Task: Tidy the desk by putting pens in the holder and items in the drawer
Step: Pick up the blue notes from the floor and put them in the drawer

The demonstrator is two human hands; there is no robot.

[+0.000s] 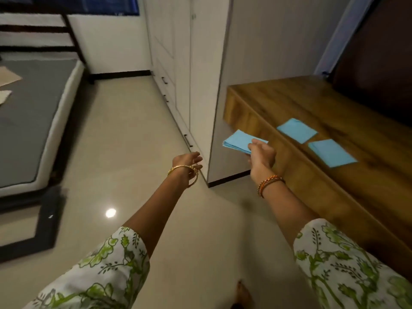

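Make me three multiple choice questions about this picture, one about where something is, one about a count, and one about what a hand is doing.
1. Where do the two loose blue papers lie?
A. On the wooden desk
B. On the floor
C. On the bed

2. How many blue paper stacks show in all?
A. One
B. Three
C. Five

3. What is the right hand doing?
A. Hanging idle
B. Pressing flat on the desk
C. Holding a blue paper stack

Answers:
1. A: one blue paper and the other blue paper rest on the wooden desk.
2. B: two lie on the desk, and a third, the held blue stack, is off its edge.
3. C: the right hand has its grip pinched on that stack, while the left hand is open and holds nothing.
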